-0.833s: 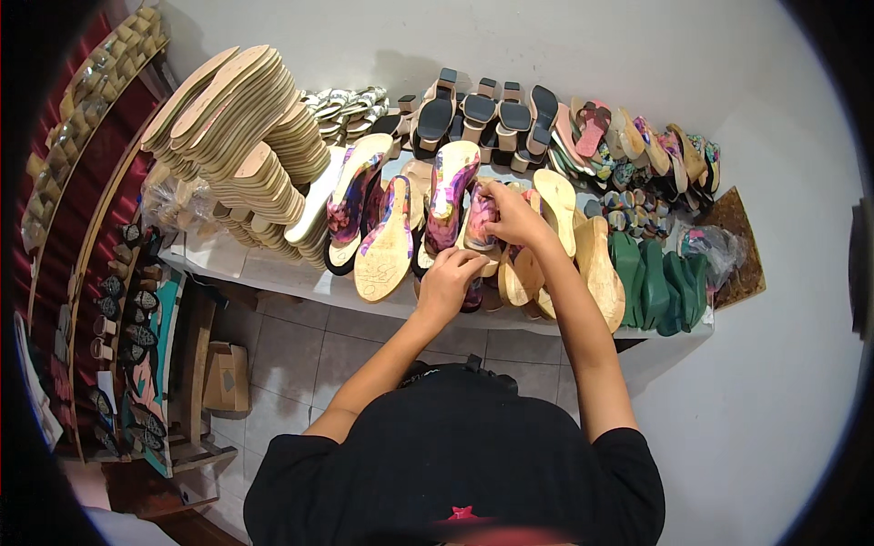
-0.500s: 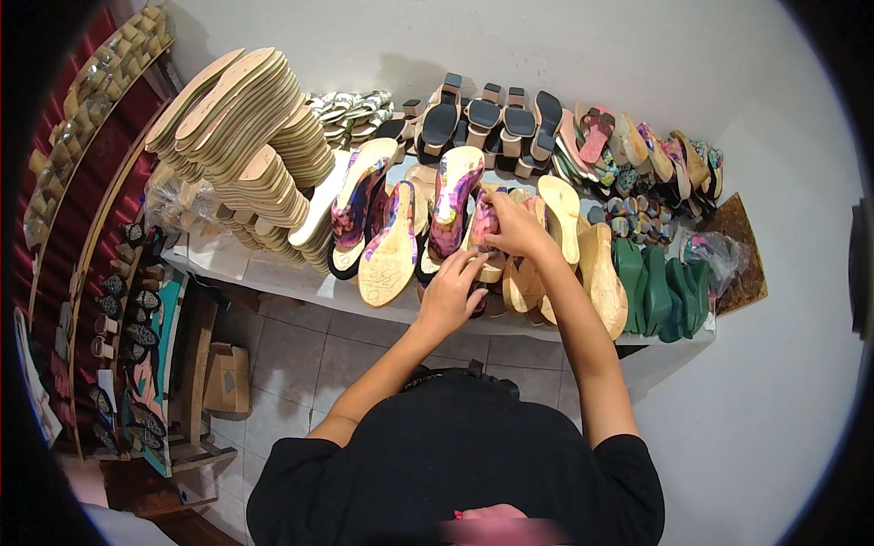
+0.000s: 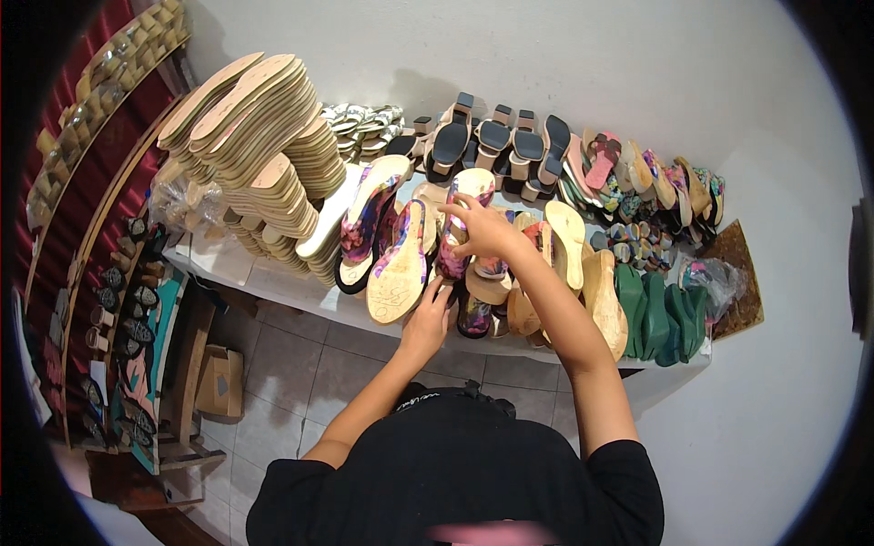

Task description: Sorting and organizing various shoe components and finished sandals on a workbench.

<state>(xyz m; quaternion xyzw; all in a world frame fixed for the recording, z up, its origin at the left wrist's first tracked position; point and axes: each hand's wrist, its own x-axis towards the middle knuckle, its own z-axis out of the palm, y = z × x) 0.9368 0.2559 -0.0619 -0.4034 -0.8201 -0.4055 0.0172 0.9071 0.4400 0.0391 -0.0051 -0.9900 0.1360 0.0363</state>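
Note:
A floral purple-and-pink sandal lies among the shoes at the table's near edge. My right hand reaches over it from the right, its thumb and fingers curved around the sandal's middle. At the sandal's near end, my left hand has its fingertips closed against the edge; part of that grip is hidden. Just left stands a pale wedge sandal with a floral strap, its sole showing. Farther left is another floral sandal with a dark-edged sole. A pale-soled sandal sits under my right wrist.
Tall stacks of beige soles rise at the left of the table. Black-soled heeled sandals line the back near the wall. Green wedge soles and a plastic bag are at right. A shoe rack stands left.
My right hand has shifted left from the neighbouring sandal onto the floral one. My left hand has moved slightly down and left to its near end. The whole view has shifted a little.

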